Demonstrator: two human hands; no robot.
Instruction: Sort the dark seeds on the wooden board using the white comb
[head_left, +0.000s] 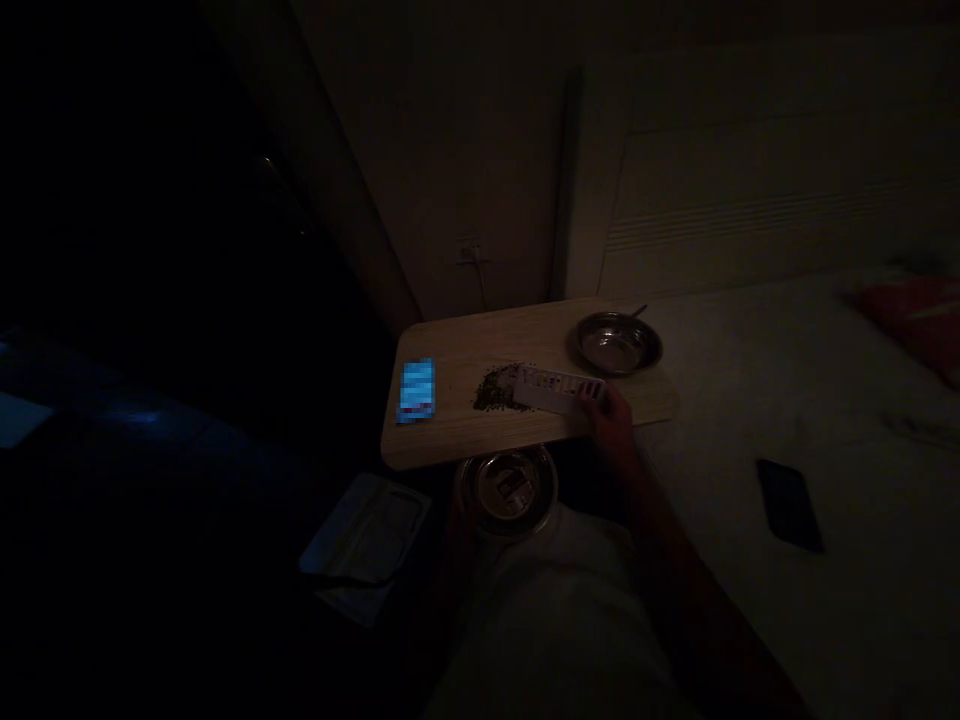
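Found right grip [610, 420] clasped around the right end of a pale slotted strip [551, 393]. Located the strip immediately left of that grip, slanting low across the worktop [465, 345], with its far end at a heap of dark grains [491, 390]. Unable to confirm contact at that end rather than mere overlap. Traced left grip [463, 522] only as a dim shape, left of the right grip and nearer the body, beside the rim of a lower metal bowl [538, 500] at the worktop's near edge; too dark to establish whether clasped or released. Unable to separate contents from reflections inside that bowl. Noted just beyond the right grip, on the worktop: a second metal bowl [619, 350], with a thin piece [638, 311] projecting past its far rim. Noted well left of the right grip, past the heap: a lit screen [417, 390]. Noted well to the right of the same grip, on the bed [705, 400]: a dark flat device [790, 505]. Judged as step in hand: working at the heap with the strip's far end, direction of stroke not determinable. Judged as required for the next move: a firm clasp, a level strip and light, even pressure, to avoid scattering loose grains. Advised also, given poor light: slow strokes, well clear of the near edge.
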